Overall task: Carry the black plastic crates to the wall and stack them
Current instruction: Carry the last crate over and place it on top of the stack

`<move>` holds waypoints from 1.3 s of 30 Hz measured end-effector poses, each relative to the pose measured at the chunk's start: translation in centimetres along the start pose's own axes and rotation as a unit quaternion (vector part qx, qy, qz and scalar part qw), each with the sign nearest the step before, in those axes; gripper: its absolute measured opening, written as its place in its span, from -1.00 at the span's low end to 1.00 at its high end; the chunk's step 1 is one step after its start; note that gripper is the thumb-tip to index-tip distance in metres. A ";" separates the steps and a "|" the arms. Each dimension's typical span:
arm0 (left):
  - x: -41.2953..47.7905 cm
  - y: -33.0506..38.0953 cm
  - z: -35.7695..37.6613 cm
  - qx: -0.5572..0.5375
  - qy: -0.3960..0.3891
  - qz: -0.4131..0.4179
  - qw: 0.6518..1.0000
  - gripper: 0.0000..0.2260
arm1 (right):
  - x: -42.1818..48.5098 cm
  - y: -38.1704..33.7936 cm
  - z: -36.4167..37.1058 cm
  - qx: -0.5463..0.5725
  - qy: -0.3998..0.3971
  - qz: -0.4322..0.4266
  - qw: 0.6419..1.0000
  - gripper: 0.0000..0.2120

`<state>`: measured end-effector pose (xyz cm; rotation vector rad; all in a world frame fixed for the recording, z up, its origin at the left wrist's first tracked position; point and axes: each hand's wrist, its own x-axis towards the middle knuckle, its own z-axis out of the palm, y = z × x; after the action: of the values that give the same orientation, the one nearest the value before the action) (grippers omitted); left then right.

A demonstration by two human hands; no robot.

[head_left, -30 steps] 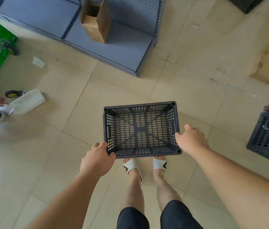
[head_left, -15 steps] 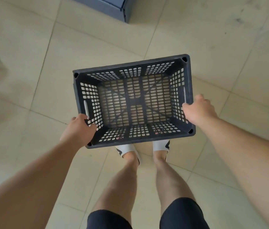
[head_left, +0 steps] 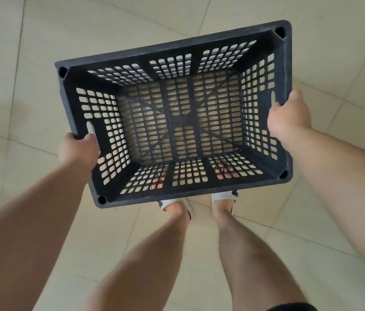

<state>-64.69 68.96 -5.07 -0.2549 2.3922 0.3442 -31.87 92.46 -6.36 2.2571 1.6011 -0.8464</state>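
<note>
An empty black plastic crate (head_left: 177,113) with slotted walls and floor hangs in the air in front of me, open side up and tilted slightly. My left hand (head_left: 78,150) grips its left rim beside the handle slot. My right hand (head_left: 288,115) grips the right rim at the other handle slot. Through the crate's near wall I see my toes. No wall and no other crate are in view.
Beige floor tiles (head_left: 334,52) fill the whole view. My bare legs and white sandals (head_left: 224,196) stand directly below the crate's near edge.
The crate has risen off the floor and closer to the camera. The view has tipped further down, so the grey shelving, cardboard boxes and the other black crate have left the frame.
</note>
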 end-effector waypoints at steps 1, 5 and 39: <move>0.5 -0.2 0.1 -0.028 -0.005 -0.007 1.000 -0.85 | 0.1 0.0 0.2 0.010 0.006 0.001 1.000 -0.78; 2.3 -0.7 0.0 -0.065 -0.040 -0.012 0.997 -0.93 | 0.5 0.2 0.7 0.007 0.017 -0.005 1.000 -0.87; -27.6 6.2 -36.7 -0.095 -0.030 0.087 0.991 -0.79 | -29.9 -9.3 -38.8 -0.062 0.054 -0.097 0.992 -0.84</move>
<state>-68.66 65.82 40.94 -0.1208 2.3298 0.6540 -35.07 92.37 43.43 2.1193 1.8914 -0.6571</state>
